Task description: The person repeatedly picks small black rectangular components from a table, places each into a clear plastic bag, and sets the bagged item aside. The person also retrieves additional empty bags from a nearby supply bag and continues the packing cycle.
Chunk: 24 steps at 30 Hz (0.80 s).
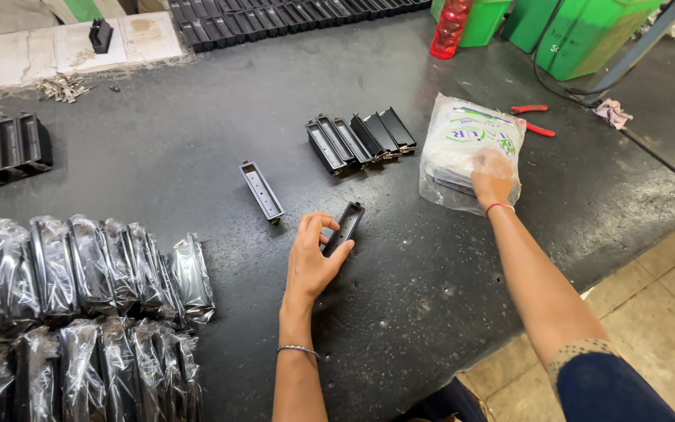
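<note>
The left hand (312,262) pinches a narrow, black, moulded plastic housing (344,227) near the middle of the dark, scuffed worktop (197,141). The right hand (493,178) sits inside a crinkly clear plastic bag (462,137) towards the right edge; its fingers show only dimly, so I cannot tell their grip.

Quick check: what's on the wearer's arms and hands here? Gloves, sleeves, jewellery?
No gloves; both hands are bare. The left hand has a thin beaded silver bracelet on its wrist. The right hand has a thin red thread band at the wrist. The right upper arm has a dark blue short sleeve with a patterned hem.
</note>
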Motion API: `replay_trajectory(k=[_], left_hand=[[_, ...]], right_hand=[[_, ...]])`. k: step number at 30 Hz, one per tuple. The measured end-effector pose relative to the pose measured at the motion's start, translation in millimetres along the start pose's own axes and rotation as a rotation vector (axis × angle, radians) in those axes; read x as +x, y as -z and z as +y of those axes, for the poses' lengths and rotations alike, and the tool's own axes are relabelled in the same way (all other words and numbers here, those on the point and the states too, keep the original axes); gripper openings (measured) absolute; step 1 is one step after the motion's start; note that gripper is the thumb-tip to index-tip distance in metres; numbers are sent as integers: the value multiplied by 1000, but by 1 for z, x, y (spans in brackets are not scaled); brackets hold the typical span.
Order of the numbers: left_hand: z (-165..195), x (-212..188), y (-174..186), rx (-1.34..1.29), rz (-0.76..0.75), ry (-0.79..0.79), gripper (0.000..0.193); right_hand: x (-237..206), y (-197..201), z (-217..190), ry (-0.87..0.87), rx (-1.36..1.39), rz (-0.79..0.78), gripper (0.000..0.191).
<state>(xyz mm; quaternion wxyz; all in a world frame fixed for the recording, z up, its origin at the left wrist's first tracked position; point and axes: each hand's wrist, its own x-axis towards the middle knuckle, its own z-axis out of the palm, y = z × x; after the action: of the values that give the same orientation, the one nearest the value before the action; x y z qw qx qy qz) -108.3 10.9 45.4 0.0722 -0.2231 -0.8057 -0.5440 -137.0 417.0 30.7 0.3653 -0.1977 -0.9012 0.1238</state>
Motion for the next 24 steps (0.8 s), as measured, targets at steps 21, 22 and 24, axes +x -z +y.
replay_trajectory(k=[21,22,24], left_hand=[[-11,1,-13,-160,180,8,21],[-13,0,-16,-181,165,50,19],[-14,-3,-24,-282,113,99,23]], right_hand=[[-81,-3,-56,-160,529,-121,21],[-96,1,-72,-81,565,-135,17],[-125,12,-108,25,612,-178,11]])
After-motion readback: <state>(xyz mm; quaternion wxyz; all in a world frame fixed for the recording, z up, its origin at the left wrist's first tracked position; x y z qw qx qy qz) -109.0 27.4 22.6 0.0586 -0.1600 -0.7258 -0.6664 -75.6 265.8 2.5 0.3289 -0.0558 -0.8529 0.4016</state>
